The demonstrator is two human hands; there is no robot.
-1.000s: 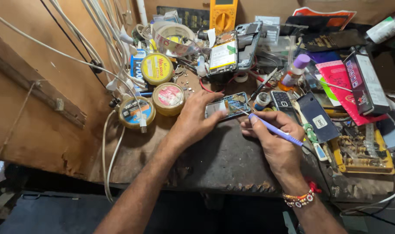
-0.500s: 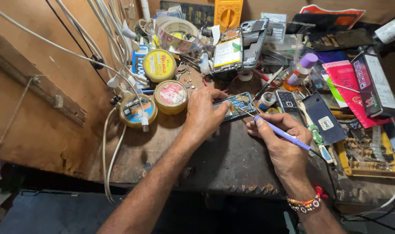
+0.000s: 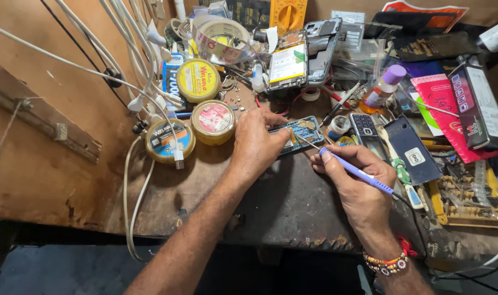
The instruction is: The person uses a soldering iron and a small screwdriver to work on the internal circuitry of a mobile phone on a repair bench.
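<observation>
Head view, board: I see 1 small blue circuit board lying flat on the dark surface, just beyond both hands, its long axis running left to right with the right end tipped away from me.
Head view, left hand: my left hand lies over the board's left end, thumb and fingers closed down on it to pin it.
Head view, right hand: my right hand is clamped like a pen grip on a purple-handled soldering iron; the thin tip slants up-left and meets the board near its middle.
Head view, key relation: the board lies up-left of the right hand and under the left, so the left is nearer; the iron crosses the board's long axis at a slant.
Head view, nearby: 3 round yellow tins sit left of the left hand, dark phones right of the board.
Head view, hidden: the left hand covers the board's left part; whether the tip truly touches a pad is too small to tell.
</observation>
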